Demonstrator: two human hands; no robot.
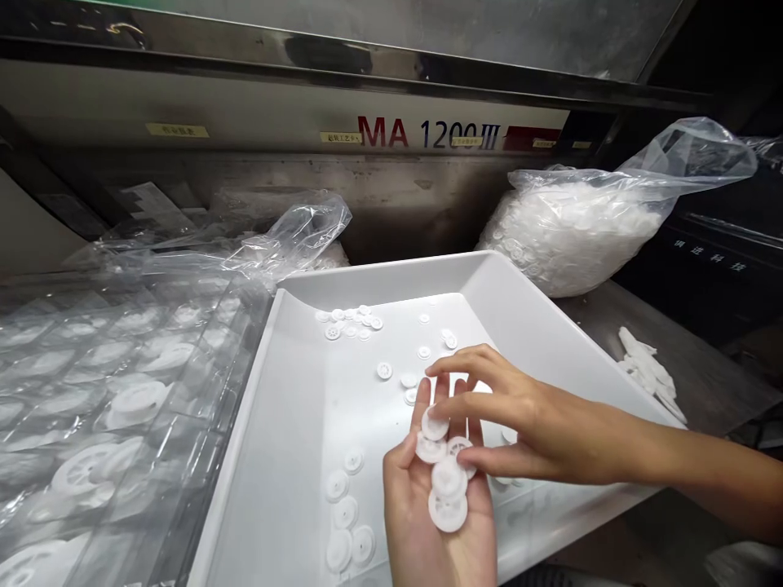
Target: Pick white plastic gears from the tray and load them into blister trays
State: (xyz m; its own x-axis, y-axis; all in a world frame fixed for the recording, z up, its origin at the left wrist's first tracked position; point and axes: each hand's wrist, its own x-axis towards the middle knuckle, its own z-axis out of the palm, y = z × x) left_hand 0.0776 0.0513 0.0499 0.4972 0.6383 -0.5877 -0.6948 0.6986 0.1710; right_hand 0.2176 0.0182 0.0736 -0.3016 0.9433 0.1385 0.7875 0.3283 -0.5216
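My left hand [437, 505] is palm up over a tray, bearing several small round white plastic wheels [449, 479] that partly overlap on the palm and fingers. Over them reaches my right hand [507, 408] from the right, palm down, with its fingers apart. Its index fingertip touches the uppermost wheel [435, 424], and its thumb rests at the edge of a spoked wheel [460, 452]. Beneath both hands, more loose white wheels [346, 512] lie in the pale grey tray [245, 456], some grouped at its far left corner and others near the front.
Left of the tray stand clear plastic-covered compartments [131, 399] with larger white wheels. A crumpled clear bag [294, 236] lies behind them. At the back right sits a full bag of white parts [568, 228]; a white glove [648, 367] lies beside the tray. A machine panel [391, 196] borders the back.
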